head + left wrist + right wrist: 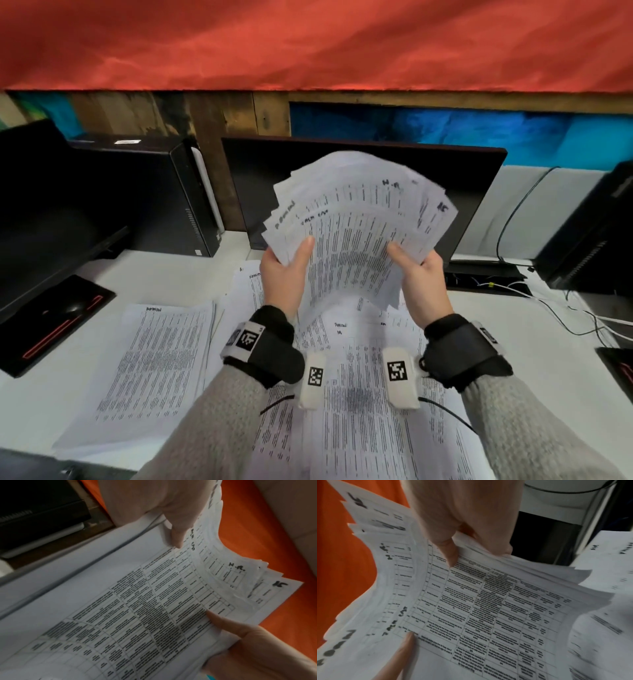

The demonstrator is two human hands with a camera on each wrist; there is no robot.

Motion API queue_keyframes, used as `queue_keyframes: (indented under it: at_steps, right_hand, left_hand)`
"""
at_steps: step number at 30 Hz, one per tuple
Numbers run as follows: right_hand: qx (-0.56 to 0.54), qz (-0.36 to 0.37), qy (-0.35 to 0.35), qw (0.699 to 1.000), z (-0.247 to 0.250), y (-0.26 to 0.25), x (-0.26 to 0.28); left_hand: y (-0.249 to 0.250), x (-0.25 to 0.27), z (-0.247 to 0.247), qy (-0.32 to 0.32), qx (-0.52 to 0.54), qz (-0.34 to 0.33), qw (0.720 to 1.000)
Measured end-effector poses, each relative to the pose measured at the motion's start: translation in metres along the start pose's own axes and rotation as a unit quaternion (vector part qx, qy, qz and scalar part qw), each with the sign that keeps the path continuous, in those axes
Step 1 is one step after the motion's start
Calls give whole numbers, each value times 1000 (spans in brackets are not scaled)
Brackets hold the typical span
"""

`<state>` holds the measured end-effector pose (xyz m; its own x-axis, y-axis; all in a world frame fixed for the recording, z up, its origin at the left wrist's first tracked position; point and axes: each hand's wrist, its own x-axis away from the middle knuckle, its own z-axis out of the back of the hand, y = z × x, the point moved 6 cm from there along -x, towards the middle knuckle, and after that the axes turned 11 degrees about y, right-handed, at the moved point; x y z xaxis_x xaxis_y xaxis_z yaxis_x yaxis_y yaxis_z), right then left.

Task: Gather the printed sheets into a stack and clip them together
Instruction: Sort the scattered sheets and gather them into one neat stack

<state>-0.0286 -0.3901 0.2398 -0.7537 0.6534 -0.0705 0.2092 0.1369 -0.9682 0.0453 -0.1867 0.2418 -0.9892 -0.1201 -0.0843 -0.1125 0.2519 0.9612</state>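
Both hands hold one fanned bundle of printed sheets [359, 226] up off the bench [68, 383], in front of the dark monitor [472, 192]. The left hand [282, 274] grips the bundle's left edge, thumb pressed flat on the top page and the other fingers [176, 536] curled behind. The right hand [423, 279] grips the right edge the same way, thumb on top, fingers wrapped around the back. The bundle bows between them, and its far corners splay out unevenly, so the edges are not squared. Handwritten marks sit along the top margins, too blurred to read surely.

More printed pages lie below the raised bundle: one fairly neat pile [154, 370] to the left, and a looser spread of overlapping pages [359, 428] directly under the wrists; I cannot count the individual pages in any of them. A black computer tower [161, 195] stands at the back left. A black pad with a red stripe [51, 325] lies at the left edge of the bench, and cables [582, 318] trail off to the right. A red cloth [308, 44] hangs above the wall behind.
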Motion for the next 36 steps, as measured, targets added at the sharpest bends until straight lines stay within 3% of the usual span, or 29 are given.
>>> queue_keyframes:
  at_steps: [3,7,10,18,23,28,31,34,36]
  right_hand:
    - [3,-59,-17,998,5,33,5]
    - [87,-111,-53,989,14,67,18]
    - [84,-137,-31,986,23,78,17]
    - [60,-167,5,984,19,84,10]
    - [56,-181,-14,982,9,91,12]
    - [46,-173,49,983,19,94,2]
    - [68,-185,21,980,10,102,7]
    - [93,-184,0,978,2,105,11]
    - [123,-142,32,982,11,88,7]
  left_hand:
    - [-27,0,14,1,-38,47,998]
    - [-70,4,35,-28,-107,121,987]
    - [-89,2,50,-12,-121,164,979]
    - [-92,0,55,3,-81,184,980]
    - [-92,9,42,-55,-96,191,975]
    - [-99,-3,51,-29,-107,164,980]
    - [-102,-1,46,-46,-144,114,982]
    - [-97,-1,45,-1,-171,107,979]
    - [-92,-7,46,24,-170,123,977]
